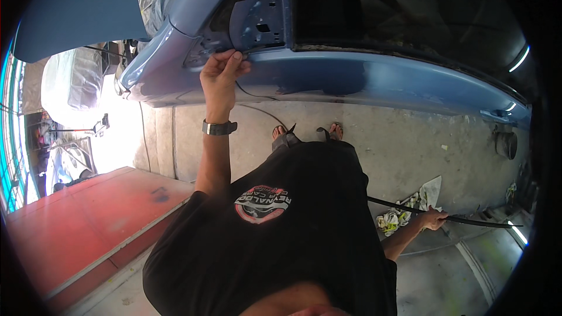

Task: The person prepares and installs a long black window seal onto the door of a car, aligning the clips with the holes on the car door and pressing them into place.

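Observation:
A blue car door stretches across the front, with its dark window above. At the door's front upper corner is a bare triangular mirror mount with several cut-out holes. My left hand is raised to the lower edge of that triangle, thumb and fingers pinched together. What they hold, if anything, is too small to make out. Out to my right and low, my right hand is closed round a long, thin black trim strip. Part of the strip is hidden behind my body.
Crumpled patterned cloth lies beyond my right forearm. A red panel stands at the left behind me. A dark round container sits on the concrete floor at the right. Plastic sheeting covers a shape far left.

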A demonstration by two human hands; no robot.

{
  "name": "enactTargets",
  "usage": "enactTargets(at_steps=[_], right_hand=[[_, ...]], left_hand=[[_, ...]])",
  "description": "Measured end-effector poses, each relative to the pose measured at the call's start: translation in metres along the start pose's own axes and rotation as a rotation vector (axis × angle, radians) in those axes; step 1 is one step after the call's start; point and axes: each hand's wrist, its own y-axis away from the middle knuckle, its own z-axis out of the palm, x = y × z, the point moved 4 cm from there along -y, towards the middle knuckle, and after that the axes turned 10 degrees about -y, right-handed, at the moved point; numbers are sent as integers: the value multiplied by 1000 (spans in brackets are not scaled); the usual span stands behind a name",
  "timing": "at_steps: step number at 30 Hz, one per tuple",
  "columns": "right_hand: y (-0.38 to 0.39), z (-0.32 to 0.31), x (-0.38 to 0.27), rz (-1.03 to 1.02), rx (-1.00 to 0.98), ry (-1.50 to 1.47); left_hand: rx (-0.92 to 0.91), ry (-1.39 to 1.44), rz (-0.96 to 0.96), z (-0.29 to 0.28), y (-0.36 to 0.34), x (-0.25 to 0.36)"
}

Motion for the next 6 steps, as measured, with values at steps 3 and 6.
enactTargets(at_steps=[3,6], right_hand=[[-7,-4,6,-104,1,26],[-21,-9,23,-146,-26,9]], left_hand=[[-17,50,-19,-4,-1,-4],[-55,131,-25,-7,-5,-12]])
